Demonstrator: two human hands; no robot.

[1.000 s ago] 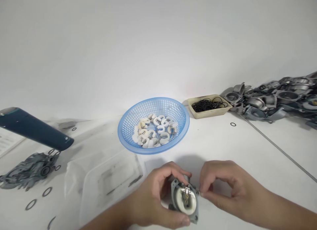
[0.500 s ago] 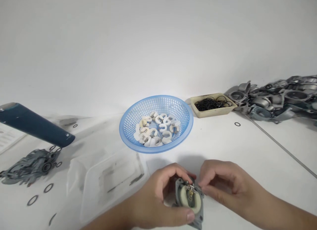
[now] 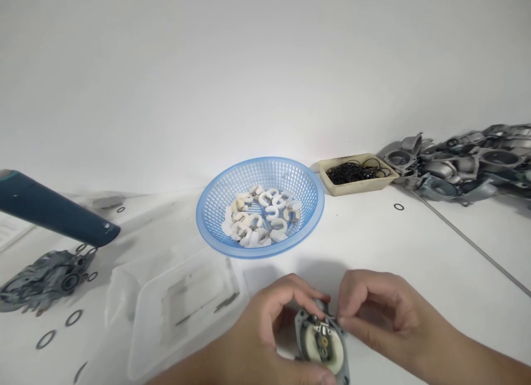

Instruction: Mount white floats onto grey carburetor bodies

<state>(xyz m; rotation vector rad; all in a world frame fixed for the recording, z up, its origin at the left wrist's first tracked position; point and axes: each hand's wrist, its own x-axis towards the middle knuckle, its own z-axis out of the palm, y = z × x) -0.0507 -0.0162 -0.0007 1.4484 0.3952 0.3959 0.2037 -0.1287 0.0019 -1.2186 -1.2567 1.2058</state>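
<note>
Fingers of the left hand (image 3: pixel 265 329) curl around one grey metal housing (image 3: pixel 345 360), parted to its width. The thumb and forefinger of the right hand (image 3: pixel 400 316) nearly meet at its upper right edge; whether they grip anything cannot be told. The housing, with one white float (image 3: pixel 338 353) inside, lies left of those fingertips, its long axis slanting down rightward. Beyond stand one blue basket (image 3: pixel 257 253) and one cream tray (image 3: pixel 360 187).

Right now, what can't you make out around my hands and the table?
Head view:
Anything the right hand pinches: hidden by its fingers.
Grey metal part: lower left covered by the left hand.
Blue handle: upper end cut off by left edge.
Metal pile: cut off by right edge.
</note>
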